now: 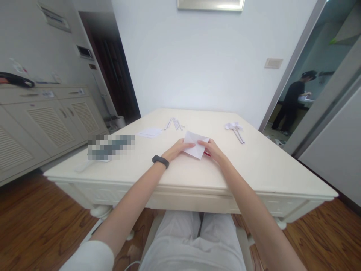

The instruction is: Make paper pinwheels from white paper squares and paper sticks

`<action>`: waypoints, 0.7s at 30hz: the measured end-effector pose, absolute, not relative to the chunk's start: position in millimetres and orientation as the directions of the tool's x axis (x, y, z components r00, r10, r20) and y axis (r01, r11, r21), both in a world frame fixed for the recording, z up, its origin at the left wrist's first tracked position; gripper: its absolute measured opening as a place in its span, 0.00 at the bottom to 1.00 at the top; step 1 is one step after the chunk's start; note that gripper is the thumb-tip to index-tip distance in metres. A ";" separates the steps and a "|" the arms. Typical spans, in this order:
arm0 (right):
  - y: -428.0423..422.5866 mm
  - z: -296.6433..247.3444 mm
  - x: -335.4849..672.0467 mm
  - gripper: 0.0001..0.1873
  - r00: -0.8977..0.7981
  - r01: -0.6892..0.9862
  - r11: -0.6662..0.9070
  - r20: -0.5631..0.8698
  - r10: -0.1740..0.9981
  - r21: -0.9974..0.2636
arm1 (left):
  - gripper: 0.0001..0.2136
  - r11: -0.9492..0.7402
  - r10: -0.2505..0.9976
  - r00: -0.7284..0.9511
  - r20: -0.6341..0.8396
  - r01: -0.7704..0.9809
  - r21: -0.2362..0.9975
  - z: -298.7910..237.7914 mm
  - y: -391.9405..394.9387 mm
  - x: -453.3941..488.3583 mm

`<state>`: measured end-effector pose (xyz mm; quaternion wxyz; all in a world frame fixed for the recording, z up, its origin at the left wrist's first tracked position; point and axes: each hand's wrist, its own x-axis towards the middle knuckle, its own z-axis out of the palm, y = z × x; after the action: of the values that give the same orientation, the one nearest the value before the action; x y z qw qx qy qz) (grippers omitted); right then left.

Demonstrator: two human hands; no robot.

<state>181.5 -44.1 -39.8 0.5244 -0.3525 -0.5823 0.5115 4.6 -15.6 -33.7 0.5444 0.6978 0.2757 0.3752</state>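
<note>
A folded sheet of white paper (194, 147) lies on the cream table (254, 165) in front of me. My left hand (177, 149), with a dark band on its wrist, pinches the paper's left edge. My right hand (213, 149) grips its right edge, thumb on top. A small red thing (207, 154) peeks out under the paper by my right hand; I cannot make out what it is.
Further back on the table lie a flat white sheet (150, 132), several thin white strips (175, 123) and a white paper flower on stems (235, 129). A blurred patch covers something at the table's left. Another person stands in the room through the right doorway (291, 101). Cabinets line the left wall.
</note>
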 end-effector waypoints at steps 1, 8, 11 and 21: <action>-44.4 -40.0 181.3 0.13 -0.202 -0.122 0.227 0.248 0.948 -0.966 | 0.13 -0.252 0.794 0.566 0.221 -0.024 0.967 -33.6 -16.0 5.0; -46.9 -39.7 180.7 0.13 -0.182 -0.106 0.225 0.241 0.953 -0.969 | 0.14 -0.243 0.788 0.578 0.211 -0.023 0.970 -32.5 -18.9 5.7; -45.0 -41.1 181.8 0.13 -0.162 -0.110 0.230 0.246 0.956 -0.967 | 0.14 -0.233 0.794 0.576 0.197 -0.011 0.972 -33.2 -17.2 5.3; -36.6 -42.9 185.7 0.14 -0.094 -0.092 0.260 0.268 0.959 -0.961 | 0.12 -0.239 0.831 0.518 0.205 -0.002 0.971 -38.2 -4.4 2.5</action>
<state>185.7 -36.6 -42.9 0.5544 -0.3815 -0.5678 0.4740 2.5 -4.4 -38.2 0.5375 0.6854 0.3024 0.3870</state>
